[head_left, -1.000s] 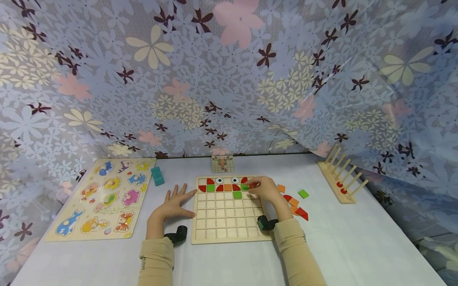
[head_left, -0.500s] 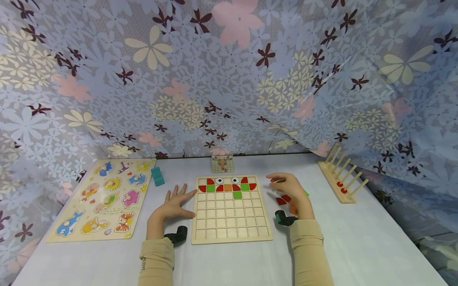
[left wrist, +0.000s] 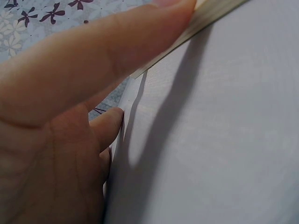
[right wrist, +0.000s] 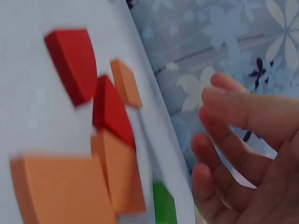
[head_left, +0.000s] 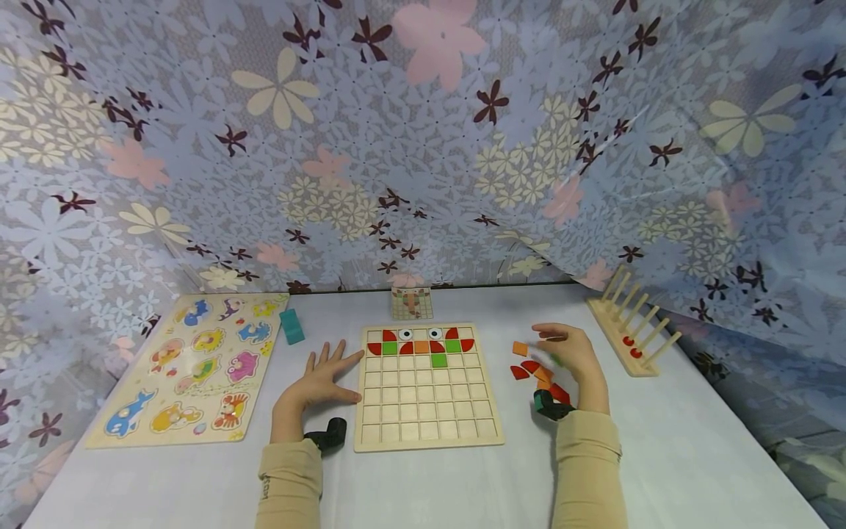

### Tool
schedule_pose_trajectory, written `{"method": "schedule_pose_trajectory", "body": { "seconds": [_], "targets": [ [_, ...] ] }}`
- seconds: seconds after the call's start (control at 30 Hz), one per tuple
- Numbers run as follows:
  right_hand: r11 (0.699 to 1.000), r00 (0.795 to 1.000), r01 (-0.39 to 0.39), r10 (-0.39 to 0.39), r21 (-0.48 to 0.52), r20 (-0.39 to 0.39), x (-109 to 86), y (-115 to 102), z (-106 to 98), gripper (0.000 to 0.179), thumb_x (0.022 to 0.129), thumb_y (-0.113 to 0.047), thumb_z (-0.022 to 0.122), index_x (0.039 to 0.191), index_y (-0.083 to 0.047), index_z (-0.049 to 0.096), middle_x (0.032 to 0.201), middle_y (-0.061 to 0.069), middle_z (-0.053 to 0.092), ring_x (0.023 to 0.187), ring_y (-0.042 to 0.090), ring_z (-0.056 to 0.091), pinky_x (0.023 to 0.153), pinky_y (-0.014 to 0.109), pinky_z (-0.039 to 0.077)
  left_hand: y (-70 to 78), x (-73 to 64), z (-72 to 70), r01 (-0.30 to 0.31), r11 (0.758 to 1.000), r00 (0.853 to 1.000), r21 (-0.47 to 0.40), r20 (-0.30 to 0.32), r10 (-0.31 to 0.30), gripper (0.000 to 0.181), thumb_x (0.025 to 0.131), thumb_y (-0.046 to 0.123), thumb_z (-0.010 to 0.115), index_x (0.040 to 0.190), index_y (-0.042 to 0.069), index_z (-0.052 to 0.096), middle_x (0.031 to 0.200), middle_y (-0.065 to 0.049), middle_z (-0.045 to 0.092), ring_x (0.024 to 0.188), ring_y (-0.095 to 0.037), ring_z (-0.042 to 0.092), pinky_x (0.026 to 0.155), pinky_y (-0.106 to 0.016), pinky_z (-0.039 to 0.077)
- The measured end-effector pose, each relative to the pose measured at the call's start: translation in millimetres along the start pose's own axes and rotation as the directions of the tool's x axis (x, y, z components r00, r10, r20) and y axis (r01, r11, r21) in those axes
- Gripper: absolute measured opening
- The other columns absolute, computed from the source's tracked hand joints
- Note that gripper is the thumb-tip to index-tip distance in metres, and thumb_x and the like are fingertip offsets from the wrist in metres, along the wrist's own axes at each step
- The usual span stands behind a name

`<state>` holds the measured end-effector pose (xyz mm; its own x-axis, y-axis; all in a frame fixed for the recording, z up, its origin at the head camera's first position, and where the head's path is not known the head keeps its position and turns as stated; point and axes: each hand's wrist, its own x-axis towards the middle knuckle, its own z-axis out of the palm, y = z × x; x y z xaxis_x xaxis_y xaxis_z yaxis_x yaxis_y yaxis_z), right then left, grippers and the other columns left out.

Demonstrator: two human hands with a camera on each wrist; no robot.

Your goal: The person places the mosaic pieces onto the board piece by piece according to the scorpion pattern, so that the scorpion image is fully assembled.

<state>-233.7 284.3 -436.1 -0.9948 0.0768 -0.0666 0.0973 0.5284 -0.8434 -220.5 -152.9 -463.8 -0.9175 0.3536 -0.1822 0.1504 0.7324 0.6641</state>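
Observation:
A wooden grid board (head_left: 429, 433) lies mid-table, its upper cells holding red rounded tiles, green squares, an orange square (head_left: 421, 347) and two eye tiles. My left hand (head_left: 320, 378) rests spread at the board's left side; in the left wrist view the thumb (left wrist: 107, 51) reaches the board's edge (left wrist: 210, 18). To the right, my right hand (head_left: 573, 356) hovers with loosely curved fingers and nothing in them. It partly covers a green tile (head_left: 557, 361). Loose red pieces (right wrist: 74, 65) and orange pieces (right wrist: 124, 172) show beside the hand in the right wrist view.
Behind the board is a small pattern card (head_left: 411, 303). An animal puzzle board (head_left: 142, 360) and teal blocks (head_left: 291, 326) lie on the left. At far right stands a wooden peg rack (head_left: 617, 330) with red beads. A floral curtain (head_left: 423, 147) hangs behind the table.
My right hand has let go of a red piece at the board's upper right and moved right, over the loose tiles. The left hand has stayed put.

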Motion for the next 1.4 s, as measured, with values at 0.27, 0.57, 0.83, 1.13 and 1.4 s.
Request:
{"method": "schedule_pose_trajectory", "body": {
  "seconds": [0.27,0.57,0.83,1.13,1.4],
  "targets": [
    [0.992,0.995,-0.091,0.088,-0.092,-0.042,-3.2,12,-10,0.039,0.085,-0.003,0.059,0.123,0.002,0.056,0.128,0.026,0.050,0.115,0.040,0.044,0.093,0.051,0.040,-0.2,0.1,0.1,-0.002,1.000,1.000,0.004,0.002,0.002,0.092,0.065,0.032,0.080,0.143,0.011,0.035,0.152,-0.023,0.006,0.138,-0.043,-0.010,0.108,-0.055,-0.014],
    [0.975,0.989,-0.150,0.144,-0.165,-0.044,-2.9,15,-8,0.044,0.076,0.006,0.063,0.119,0.004,0.057,0.121,0.030,0.052,0.109,0.043,0.046,0.094,0.057,0.036,0.0,0.6,-0.6,-0.002,1.000,1.000,0.002,0.003,0.002,0.092,0.066,0.032,0.079,0.143,0.011,0.035,0.152,-0.023,0.005,0.138,-0.042,-0.011,0.108,-0.055,-0.014],
    [0.974,0.995,-0.094,0.083,-0.208,-0.059,1.4,13,-3,0.052,0.072,0.008,0.064,0.122,0.001,0.057,0.119,0.028,0.050,0.104,0.041,0.046,0.077,0.044,0.046,-0.6,1.0,-0.5,0.003,1.000,1.000,0.005,0.007,-0.003,0.091,0.066,0.031,0.079,0.143,0.011,0.035,0.152,-0.023,0.005,0.138,-0.042,-0.011,0.108,-0.055,-0.013],
    [0.999,0.999,-0.018,0.020,0.038,-0.045,2.7,-2,3,0.050,0.081,-0.005,0.068,0.127,0.002,0.052,0.109,0.021,0.063,0.093,0.023,0.061,0.084,0.037,0.050,-0.6,1.8,-0.2,0.003,1.000,1.000,0.011,0.008,-0.003,0.091,0.066,0.032,0.079,0.143,0.011,0.035,0.152,-0.023,0.005,0.138,-0.043,-0.011,0.108,-0.055,-0.013],
    [0.969,0.995,0.031,-0.052,0.246,0.081,6.3,-16,18,0.051,0.086,-0.013,0.065,0.130,0.005,0.047,0.114,0.020,0.063,0.080,0.006,0.066,0.081,0.035,0.053,-0.4,1.6,-0.3,0.009,1.000,1.000,0.018,0.007,-0.009,0.091,0.066,0.032,0.079,0.143,0.011,0.035,0.152,-0.022,0.006,0.138,-0.042,-0.010,0.109,-0.055,-0.013]
  ]
}}
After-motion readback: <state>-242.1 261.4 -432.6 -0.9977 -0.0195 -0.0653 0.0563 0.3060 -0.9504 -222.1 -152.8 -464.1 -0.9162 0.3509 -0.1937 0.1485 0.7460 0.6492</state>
